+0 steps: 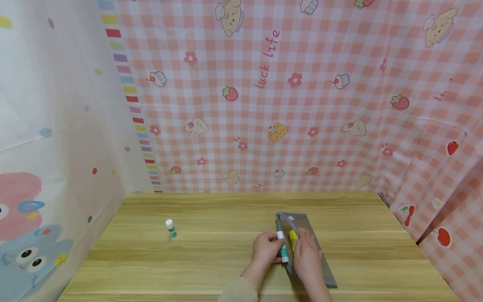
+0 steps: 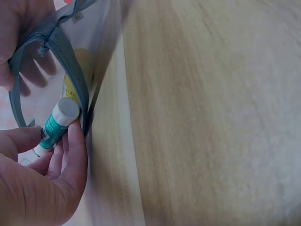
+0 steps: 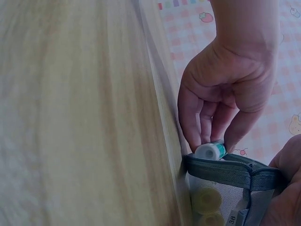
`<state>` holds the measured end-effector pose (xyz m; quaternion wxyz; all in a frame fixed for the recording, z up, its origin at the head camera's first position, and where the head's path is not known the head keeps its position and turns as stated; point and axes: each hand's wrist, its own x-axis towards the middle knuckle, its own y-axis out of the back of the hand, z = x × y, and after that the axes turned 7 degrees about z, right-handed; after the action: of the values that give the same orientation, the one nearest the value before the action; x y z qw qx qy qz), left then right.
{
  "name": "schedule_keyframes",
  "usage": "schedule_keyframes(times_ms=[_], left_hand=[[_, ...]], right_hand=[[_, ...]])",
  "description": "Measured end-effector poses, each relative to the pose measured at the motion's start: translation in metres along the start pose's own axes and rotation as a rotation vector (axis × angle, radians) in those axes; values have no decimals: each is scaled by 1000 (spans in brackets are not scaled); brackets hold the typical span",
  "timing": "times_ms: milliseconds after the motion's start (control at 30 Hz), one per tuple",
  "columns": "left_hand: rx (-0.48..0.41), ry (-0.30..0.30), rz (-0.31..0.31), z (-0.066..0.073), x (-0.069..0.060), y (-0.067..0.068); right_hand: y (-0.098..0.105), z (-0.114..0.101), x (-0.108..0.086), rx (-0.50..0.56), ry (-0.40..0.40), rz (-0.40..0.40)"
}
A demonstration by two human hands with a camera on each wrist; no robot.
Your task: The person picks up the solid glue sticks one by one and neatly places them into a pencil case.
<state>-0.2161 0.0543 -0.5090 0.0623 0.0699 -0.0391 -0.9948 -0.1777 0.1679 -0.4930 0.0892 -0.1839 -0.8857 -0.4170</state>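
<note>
A glue stick [image 1: 284, 253] with white ends and a green label is pinched between the thumb and fingers of my left hand [image 1: 265, 250]. It lies at the open mouth of a grey mesh zip pouch [image 1: 327, 270], near the dark zipper edge [image 2: 70, 63]. My right hand [image 1: 308, 259] lies over the pouch and grips its rim, with fingers showing through the mesh in the left wrist view. Inside the pouch are yellow tubes [image 1: 293, 239]; two round yellow ends [image 3: 207, 200] show through the mesh in the right wrist view.
Another glue stick [image 1: 171, 230], white-capped with a green label, stands on the left part of the wooden table [image 1: 203, 268]. Behind the table hangs a pink checked cloth [image 1: 211, 109], with a white patterned cloth [image 1: 71, 126] at the left.
</note>
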Motion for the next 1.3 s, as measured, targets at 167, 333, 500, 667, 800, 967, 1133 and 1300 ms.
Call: schedule_keyframes(times_ms=[167, 333, 500, 667, 800, 967, 1133, 1300], left_hand=[[40, 8, 4, -2, 1, -1], [38, 29, -19, -1, 1, -1], [16, 34, -32, 0, 0, -1], [-3, 29, -33, 0, 0, 1], [-19, 34, -37, 2, -1, 3], [-24, 45, -47, 5, -3, 6], [-46, 43, -63, 7, -5, 9], [-67, 51, -82, 12, -7, 13]], right_hand=[[0, 0, 1, 6, 5, 2], [0, 0, 1, 3, 1, -6], [2, -2, 2, 0, -9, -16], [2, 0, 2, 8, -10, -13], [2, 0, 2, 5, -15, -21], [2, -2, 2, -1, -11, -22], [2, -1, 3, -8, -13, -24], [2, -1, 3, -5, -16, -22]])
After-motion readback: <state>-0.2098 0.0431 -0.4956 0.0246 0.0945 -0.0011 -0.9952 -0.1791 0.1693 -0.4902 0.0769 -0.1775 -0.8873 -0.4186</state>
